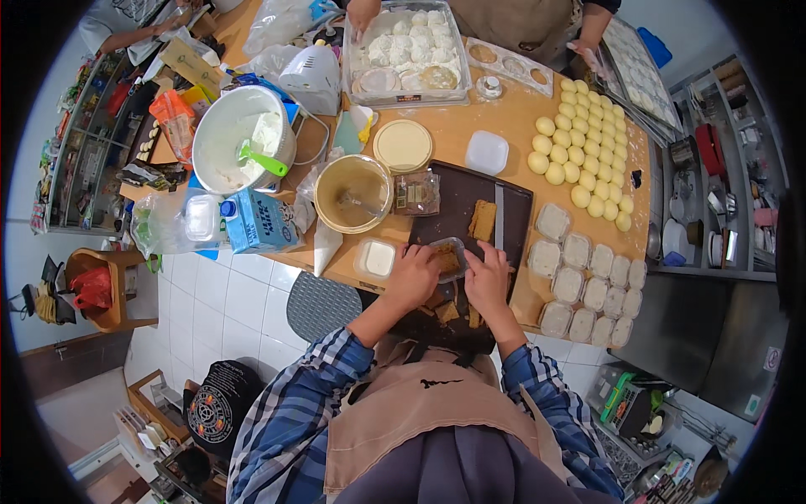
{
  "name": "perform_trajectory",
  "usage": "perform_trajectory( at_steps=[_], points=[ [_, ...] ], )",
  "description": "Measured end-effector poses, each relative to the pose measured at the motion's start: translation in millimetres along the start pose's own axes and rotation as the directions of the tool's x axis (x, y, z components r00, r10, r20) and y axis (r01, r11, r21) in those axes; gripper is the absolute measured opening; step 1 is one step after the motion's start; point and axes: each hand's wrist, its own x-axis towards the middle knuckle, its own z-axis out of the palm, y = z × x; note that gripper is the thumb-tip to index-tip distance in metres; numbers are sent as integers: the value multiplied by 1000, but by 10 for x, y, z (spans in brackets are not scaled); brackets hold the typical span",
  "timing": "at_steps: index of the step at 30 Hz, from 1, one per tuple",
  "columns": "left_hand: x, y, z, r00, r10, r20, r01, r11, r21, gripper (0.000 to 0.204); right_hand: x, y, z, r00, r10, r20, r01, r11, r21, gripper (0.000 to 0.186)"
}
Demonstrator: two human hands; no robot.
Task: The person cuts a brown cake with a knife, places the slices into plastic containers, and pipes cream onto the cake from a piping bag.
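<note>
A small clear plastic container (454, 270) with a piece of brown cake (443, 259) inside sits on the dark baking tray (437, 220) before me. My left hand (414, 275) is closed at its left side, fingertips over the rim by the cake. On the opposite side, my right hand (487, 275) grips the container's wall with bent fingers. Just beyond my right hand lie slices of brown cake (482, 220) beside a flat metal strip (499, 216). Cake offcuts (447, 312) lie at the tray's near end. A square tub of white cream (375, 258) stands left of my left hand.
Filled containers (596, 294) stand in rows at right, below pale dough balls (594, 160). Left are a tan bucket (353, 195), piping bag (327, 247), blue carton (256, 220) and white bowl (243, 139). Across the table, a co-worker's hand (363, 15) reaches into a floury tray (406, 99).
</note>
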Motion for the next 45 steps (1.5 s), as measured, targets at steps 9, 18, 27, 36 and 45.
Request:
perform_trajectory(
  at_steps=[9,18,27,36,45],
  points=[
    [36,-75,-18,1000,-23,9,24,991,-130,19,50,-11,31,998,-5,-56,4,1000,-20,30],
    [23,84,-173,995,-102,21,102,995,19,31,64,-119,-19,993,-75,95,85,991,-104,29],
    [58,46,-43,989,-126,83,113,983,145,45,43,-95,42,991,-99,85,107,989,-103,22],
    [118,44,-57,986,-109,129,80,975,207,47,41,-79,7,991,-109,77,114,991,-66,20],
    [-42,-45,-274,972,-180,-152,148,968,-200,20,-41,336,-245,955,169,-244,-121,973,198,18]
  ],
)
